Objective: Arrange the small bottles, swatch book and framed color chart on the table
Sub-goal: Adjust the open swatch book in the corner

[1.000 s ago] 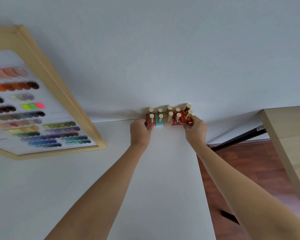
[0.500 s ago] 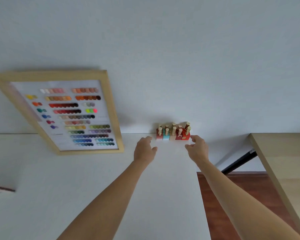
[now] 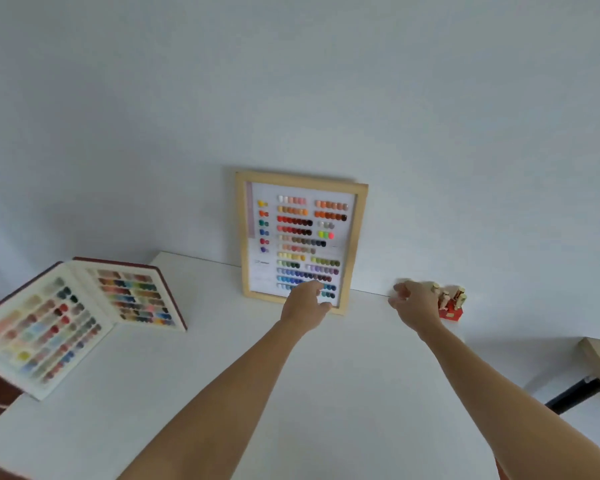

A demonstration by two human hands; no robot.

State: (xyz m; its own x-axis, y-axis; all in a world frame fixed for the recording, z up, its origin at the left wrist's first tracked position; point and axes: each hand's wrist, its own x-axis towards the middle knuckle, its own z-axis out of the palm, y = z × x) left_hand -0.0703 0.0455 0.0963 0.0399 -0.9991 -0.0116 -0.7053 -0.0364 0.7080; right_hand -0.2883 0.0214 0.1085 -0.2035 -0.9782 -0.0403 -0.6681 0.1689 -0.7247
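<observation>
**Both hands out over the white table, holding nothing**

The white table (image 3: 326, 393) stands against the wall. The swatch book (image 3: 73, 313) lies open, well to the left of the left hand. The framed color chart (image 3: 300, 237) leans upright on the wall, just behind the left hand (image 3: 305, 306), whose loosely spread fingers overlap its lower edge; contact cannot be told. The small bottles (image 3: 449, 299) stand just behind the right hand (image 3: 416, 303), whose fingers are apart and empty.

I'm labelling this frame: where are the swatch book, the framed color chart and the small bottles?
swatch book (image 3: 66, 313), head view, open left page.
framed color chart (image 3: 359, 237), head view, right wooden frame edge.
small bottles (image 3: 452, 306), head view, red bases.
</observation>
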